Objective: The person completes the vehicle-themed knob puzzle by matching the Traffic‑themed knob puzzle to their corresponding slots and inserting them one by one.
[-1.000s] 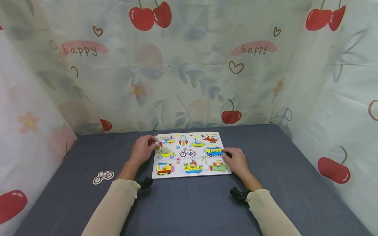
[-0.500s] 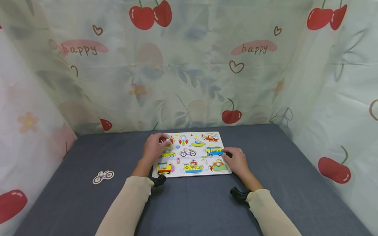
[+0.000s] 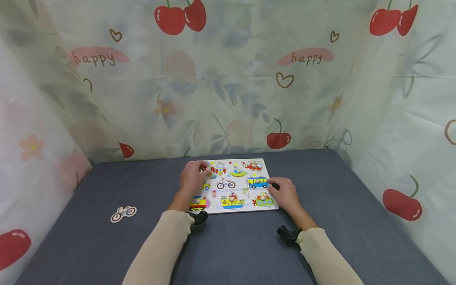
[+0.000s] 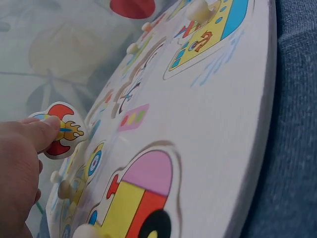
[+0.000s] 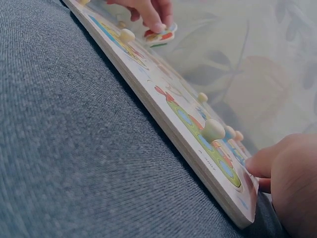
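Observation:
My left hand (image 3: 192, 178) pinches a rocket puzzle piece (image 4: 73, 131) between thumb and fingers, above the top left part of the puzzle board (image 3: 213, 209). In the left wrist view the rocket's flames and red fins show; the fingers cover the rest. To the right of the held piece lies the board's printed rocket place (image 3: 220, 169). My right hand (image 3: 286, 194) grips the board's right edge beside the bus (image 3: 257, 182), thumb on the top face in the right wrist view. A loose bicycle piece (image 3: 123, 213) lies on the table at left.
The board has a bicycle place (image 3: 226, 184) in the middle, with knobbed ship (image 3: 232, 201), submarine (image 3: 263, 200) and helicopter (image 3: 253, 166) pieces around it. Dark cloth covers the table (image 3: 235, 253). A printed curtain (image 3: 228, 99) hangs behind.
My left hand has moved right with the rocket piece, from the board's left edge to over its top left part, covering the plane and most of the car. The right hand stays put.

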`<state>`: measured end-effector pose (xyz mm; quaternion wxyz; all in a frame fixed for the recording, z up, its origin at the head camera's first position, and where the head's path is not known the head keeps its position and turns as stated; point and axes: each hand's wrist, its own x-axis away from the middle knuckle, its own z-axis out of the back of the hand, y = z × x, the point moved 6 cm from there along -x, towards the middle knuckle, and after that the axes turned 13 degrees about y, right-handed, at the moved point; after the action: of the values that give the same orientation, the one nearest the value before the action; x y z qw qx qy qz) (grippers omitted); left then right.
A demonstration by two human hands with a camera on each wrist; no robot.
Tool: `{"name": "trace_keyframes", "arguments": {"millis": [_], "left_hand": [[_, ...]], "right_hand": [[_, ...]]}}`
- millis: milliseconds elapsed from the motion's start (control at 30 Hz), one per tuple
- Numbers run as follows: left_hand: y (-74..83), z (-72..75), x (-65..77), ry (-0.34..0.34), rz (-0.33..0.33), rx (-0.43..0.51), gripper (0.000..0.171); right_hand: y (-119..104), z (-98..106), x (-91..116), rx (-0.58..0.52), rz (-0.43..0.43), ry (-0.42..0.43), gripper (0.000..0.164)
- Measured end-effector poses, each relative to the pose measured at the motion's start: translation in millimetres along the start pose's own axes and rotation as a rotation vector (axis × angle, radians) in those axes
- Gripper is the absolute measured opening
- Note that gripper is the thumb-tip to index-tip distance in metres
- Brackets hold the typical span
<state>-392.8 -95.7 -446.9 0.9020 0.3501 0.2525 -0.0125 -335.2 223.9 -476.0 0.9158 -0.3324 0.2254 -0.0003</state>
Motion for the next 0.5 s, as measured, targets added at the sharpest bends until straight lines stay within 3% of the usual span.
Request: {"name": "trace_keyframes", "arguments": {"millis": [500], "left_hand": [[21.1,-12.8,-1.7,-0.007,-0.117,-0.088,0.013]], "right_hand": [[1,-1,0,-0.001,0.003,0.007,0.03]]}}
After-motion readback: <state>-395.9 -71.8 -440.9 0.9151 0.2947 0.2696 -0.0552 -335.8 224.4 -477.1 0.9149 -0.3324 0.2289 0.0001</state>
